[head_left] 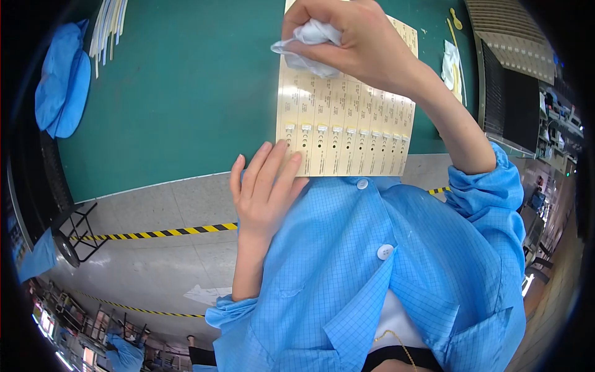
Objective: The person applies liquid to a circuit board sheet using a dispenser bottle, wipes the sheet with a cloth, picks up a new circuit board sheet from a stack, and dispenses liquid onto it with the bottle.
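A cream-coloured circuit board panel [347, 108] lies on the green table close to my body. It is divided into narrow printed strips, with a row of small white connectors [335, 130] across its lower part. My left hand [265, 191] rests its outstretched fingers on the panel's near left corner. Above the panel's far half, my right hand [356, 46] is closed around a crumpled white cloth [315, 38]. The hand and forearm hide part of the panel there. Whether the cloth touches the panel, I cannot tell.
A blue cloth cap [62, 80] and several thin sticks [109, 28] lie on the green table [173, 111] at left. At right are a white cloth [450, 65], a yellow spoon-like tool [456, 18] and a dark rack [505, 80] with more panels. Striped tape [180, 232] marks the floor.
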`<state>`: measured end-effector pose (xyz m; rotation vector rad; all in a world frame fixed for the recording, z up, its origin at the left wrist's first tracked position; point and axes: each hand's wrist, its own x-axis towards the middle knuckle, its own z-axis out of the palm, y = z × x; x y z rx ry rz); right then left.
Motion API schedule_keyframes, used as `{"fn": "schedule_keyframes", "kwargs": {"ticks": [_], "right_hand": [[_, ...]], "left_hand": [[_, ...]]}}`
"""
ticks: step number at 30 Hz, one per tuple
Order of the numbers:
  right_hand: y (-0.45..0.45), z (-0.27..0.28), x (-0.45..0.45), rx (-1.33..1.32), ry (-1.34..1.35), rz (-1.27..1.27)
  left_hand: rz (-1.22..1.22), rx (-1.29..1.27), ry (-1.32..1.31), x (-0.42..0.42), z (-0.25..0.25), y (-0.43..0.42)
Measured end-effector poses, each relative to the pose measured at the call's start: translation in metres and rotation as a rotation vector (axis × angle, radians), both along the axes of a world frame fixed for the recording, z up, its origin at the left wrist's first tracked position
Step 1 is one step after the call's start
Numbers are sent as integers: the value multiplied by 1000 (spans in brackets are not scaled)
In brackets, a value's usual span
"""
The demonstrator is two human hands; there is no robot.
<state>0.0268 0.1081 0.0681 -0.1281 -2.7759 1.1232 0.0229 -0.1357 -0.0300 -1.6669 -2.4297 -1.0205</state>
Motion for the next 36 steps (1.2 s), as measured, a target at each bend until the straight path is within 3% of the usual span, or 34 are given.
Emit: {"fn": "schedule_keyframes", "kwargs": {"ticks": [3, 6, 15, 21, 33, 36], "right_hand": [[1, -21, 10, 99, 176, 60], [10, -16, 21, 171, 8, 128], [21, -28, 42, 63, -8, 104], [14, -50, 43, 109, 159, 136], [0, -51, 38, 148, -9, 343], [-8, -47, 36, 229, -6, 271]], "left_hand": [[-12, 8, -40, -10, 3, 2], [10, -52, -16, -24, 10, 10], [-106, -314, 57, -40, 25, 27], [-105, -357, 127, -38, 23, 27], [-85, -368, 99, -40, 22, 26], [-80, -358, 72, -41, 23, 25]]}}
